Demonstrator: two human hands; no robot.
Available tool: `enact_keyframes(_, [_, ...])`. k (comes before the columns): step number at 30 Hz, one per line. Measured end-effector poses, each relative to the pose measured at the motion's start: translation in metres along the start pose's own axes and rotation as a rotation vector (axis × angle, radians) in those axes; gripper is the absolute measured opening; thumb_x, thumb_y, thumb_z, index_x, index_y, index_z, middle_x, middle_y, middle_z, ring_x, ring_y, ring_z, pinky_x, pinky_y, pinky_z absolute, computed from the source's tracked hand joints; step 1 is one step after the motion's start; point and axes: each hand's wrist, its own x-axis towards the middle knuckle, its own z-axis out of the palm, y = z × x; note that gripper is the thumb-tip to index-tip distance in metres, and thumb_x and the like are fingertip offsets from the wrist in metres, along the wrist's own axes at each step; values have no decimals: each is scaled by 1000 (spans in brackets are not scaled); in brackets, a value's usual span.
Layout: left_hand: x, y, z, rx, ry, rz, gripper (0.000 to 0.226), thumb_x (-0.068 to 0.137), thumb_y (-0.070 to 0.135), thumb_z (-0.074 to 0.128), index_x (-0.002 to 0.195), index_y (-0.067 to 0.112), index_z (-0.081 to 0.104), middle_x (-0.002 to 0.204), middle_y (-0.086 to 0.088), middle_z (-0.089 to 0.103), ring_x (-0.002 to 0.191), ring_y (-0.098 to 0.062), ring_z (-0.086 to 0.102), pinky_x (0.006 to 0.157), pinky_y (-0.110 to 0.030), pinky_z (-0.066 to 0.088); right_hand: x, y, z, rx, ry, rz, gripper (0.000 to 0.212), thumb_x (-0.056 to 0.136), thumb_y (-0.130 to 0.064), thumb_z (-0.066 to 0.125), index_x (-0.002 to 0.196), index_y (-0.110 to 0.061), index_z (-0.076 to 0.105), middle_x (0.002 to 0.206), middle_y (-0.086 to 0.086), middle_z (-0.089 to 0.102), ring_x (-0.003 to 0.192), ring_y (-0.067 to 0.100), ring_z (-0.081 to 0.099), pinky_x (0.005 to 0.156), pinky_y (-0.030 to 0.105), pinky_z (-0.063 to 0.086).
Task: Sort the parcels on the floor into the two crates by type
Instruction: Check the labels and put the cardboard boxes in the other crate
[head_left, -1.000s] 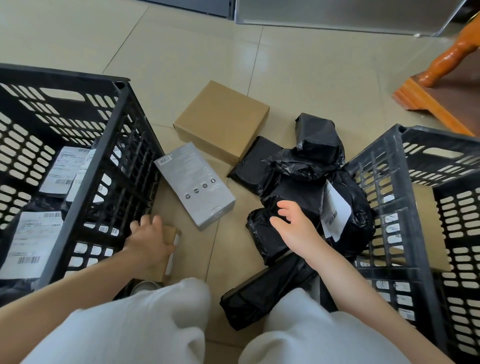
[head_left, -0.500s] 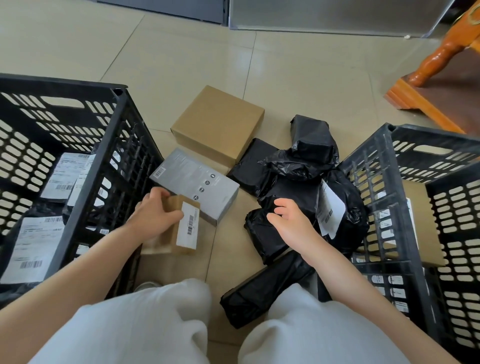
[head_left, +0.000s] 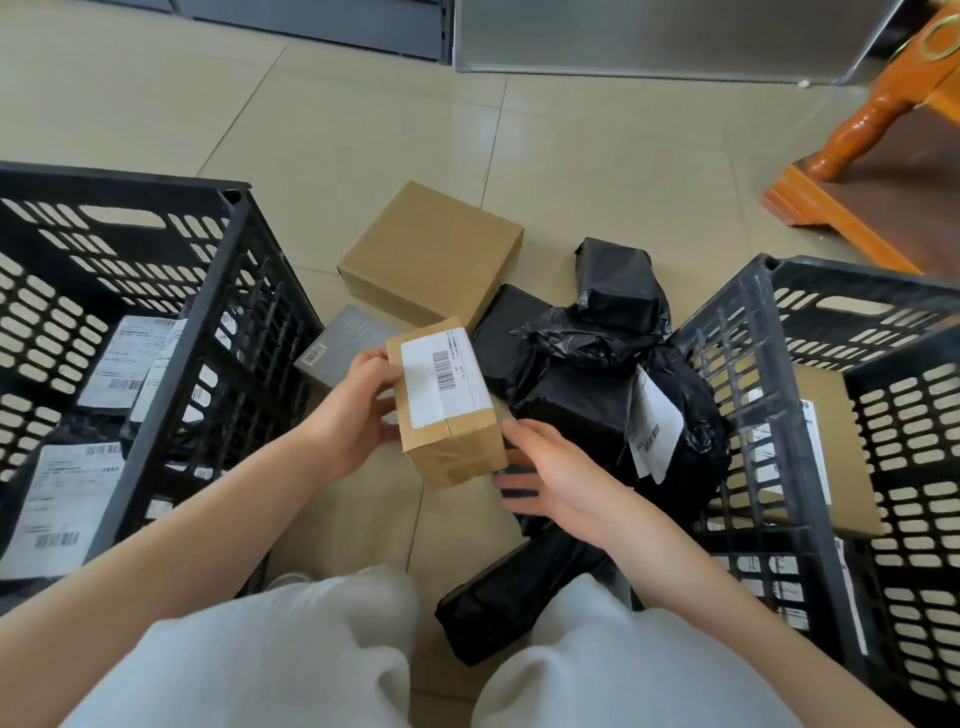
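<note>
Midway through sorting, our left hand (head_left: 358, 415) grips a small brown box (head_left: 444, 402) above the floor, right hand (head_left: 558, 475) spread beside it (bags fill the left crate (head_left: 228, 291), boxes the right crate (head_left: 748, 364)), several parcels remaining.

Two black crates (head_left: 218, 291) (head_left: 748, 374), three cardboard boxes (head_left: 431, 254) (head_left: 447, 410) (head_left: 826, 447), one grey box (head_left: 343, 338), several black bagged parcels (head_left: 582, 384), exact number unclear.
</note>
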Motion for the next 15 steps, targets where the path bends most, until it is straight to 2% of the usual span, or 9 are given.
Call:
enact_keyframes(3, [-1,-7,2,-56,-43,25,52,78,29,52,129,17,50,116,-9,54,100,-30,43,86,-50,39,1,4,0,191,-162,106,55,93,-54,61,139,-24,51,135,16,55,114,39,63,91,55,56])
enact_keyframes(4, [-2,-9,3,-83,-56,30,50,78,26,52,127,17,51,115,-10,53,101,-30,43,87,-49,37,0,4,0,260,-219,137,53,94,-52,59,138,-23,52,134,19,56,115,43,62,92,56,55])
enact_keyframes(8, [-3,-12,1,-138,-123,1,48,75,20,49,122,14,55,113,-8,65,103,-28,62,93,-47,49,2,9,3,440,-382,206,58,94,-42,60,145,-18,45,138,27,55,115,50,61,94,57,54])
enact_keyframes(11, [-6,-13,1,-171,-153,-25,44,71,15,47,113,13,58,101,-5,68,92,-25,66,82,-41,52,5,13,5,484,-374,166,55,92,-32,65,142,-18,49,143,21,54,119,47,60,101,56,50])
enact_keyframes(15, [-3,-17,-2,-201,-112,-47,45,71,7,42,115,12,53,100,-7,63,92,-25,61,83,-42,50,6,15,9,421,-241,98,38,93,-27,66,129,-19,61,135,14,62,122,36,61,97,48,53])
